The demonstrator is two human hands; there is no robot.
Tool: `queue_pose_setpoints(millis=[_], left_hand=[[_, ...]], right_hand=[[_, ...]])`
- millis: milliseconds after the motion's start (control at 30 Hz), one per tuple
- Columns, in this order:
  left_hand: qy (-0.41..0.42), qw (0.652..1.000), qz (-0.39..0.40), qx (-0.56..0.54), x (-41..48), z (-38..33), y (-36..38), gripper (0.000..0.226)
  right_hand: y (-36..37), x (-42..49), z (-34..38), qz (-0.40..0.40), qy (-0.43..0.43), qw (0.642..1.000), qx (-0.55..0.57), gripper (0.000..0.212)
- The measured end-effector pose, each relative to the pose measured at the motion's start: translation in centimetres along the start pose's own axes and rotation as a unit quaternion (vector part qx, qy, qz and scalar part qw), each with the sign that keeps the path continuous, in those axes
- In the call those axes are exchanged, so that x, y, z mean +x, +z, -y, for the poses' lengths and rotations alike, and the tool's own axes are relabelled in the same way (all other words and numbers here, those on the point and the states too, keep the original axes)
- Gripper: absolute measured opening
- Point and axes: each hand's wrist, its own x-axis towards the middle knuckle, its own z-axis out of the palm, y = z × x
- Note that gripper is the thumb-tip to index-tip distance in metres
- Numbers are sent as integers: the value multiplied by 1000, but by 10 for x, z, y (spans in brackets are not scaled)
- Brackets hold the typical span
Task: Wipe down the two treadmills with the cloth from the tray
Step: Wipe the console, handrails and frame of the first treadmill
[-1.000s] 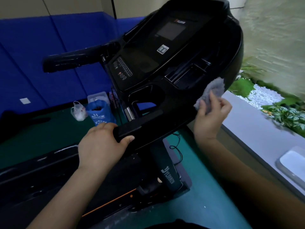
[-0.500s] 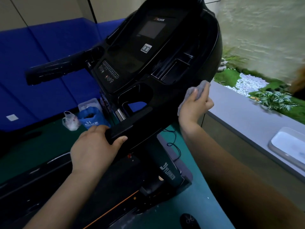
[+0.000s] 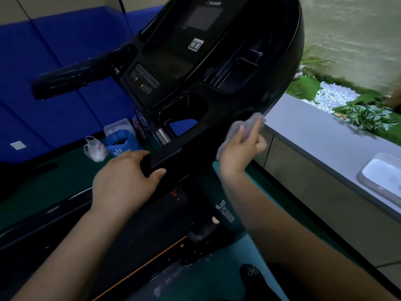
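Note:
A black treadmill fills the view, its console (image 3: 195, 68) tilted up in front of me and its belt deck (image 3: 138, 231) below. My left hand (image 3: 123, 183) grips the near end of the console's front handle bar. My right hand (image 3: 240, 151) holds a grey cloth (image 3: 243, 127) bunched in its fingers and presses it against the console's lower right edge. A white tray (image 3: 382, 177) lies on the grey ledge at the right.
The left handrail (image 3: 71, 77) juts out toward the blue padded wall (image 3: 54, 51). A blue bag (image 3: 121, 142), a small white plastic bag (image 3: 94, 148) and a clear box sit on the green floor behind the treadmill. A grey ledge (image 3: 314, 135) with plants runs along the right.
My right hand has slid the cloth down along the console's right rim toward its lower edge. My left hand has kept its grip on the handle bar.

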Motion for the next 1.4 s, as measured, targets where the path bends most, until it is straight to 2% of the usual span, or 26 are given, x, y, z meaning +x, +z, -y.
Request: queue_pose_setpoints(millis=[67,167,267,333,433,567,667,733,800,900,1033,1233,1333,1400], left_hand=[[0,1000,3,-5,1,0,0,47],[2,1000,3,-3,2,0,2,46],[-4,1000,-1,-9,2,-1,3,50],[-4,1000,-8,-12,2,-2,3,53],[-3,1000,-14,-21,1,-1,4,52],[-1,1000,-16,-18,1,0,4,49],[-2,1000,-15,-17,1,-2,4,54],[-5,1000,-17,-19,1,-2,3,57],[-9,1000,-16,-24,2,-2,3,58],[-4,1000,-10,-27,2,0,2,56],[6,999,-3,-35,1,0,-1,53],[-2,999,-7,-44,0,2,-1,53],[0,999,-12,-46,-1,2,0,52],[-2,999,-13,-47,-1,0,-1,50]], right_hand=[[5,11,6,-40,61,997,-17,41],[11,-30,-8,-26,83,993,-76,48],[11,-106,-27,30,125,983,-132,54],[6,-142,-32,93,120,978,-146,58],[-3,-151,-29,154,120,972,-127,61],[-3,-90,-18,77,82,986,-119,58],[1,-54,-8,26,94,990,-104,53],[1,-64,-8,23,108,988,-112,46],[-3,-103,-14,59,115,983,-130,44],[-11,-165,-23,168,119,969,-137,54],[-17,-178,-30,235,147,954,-110,50],[-19,-109,-12,132,41,982,-128,41],[-16,-66,5,119,-73,986,-96,44],[-16,-45,11,139,-189,964,-121,42]])
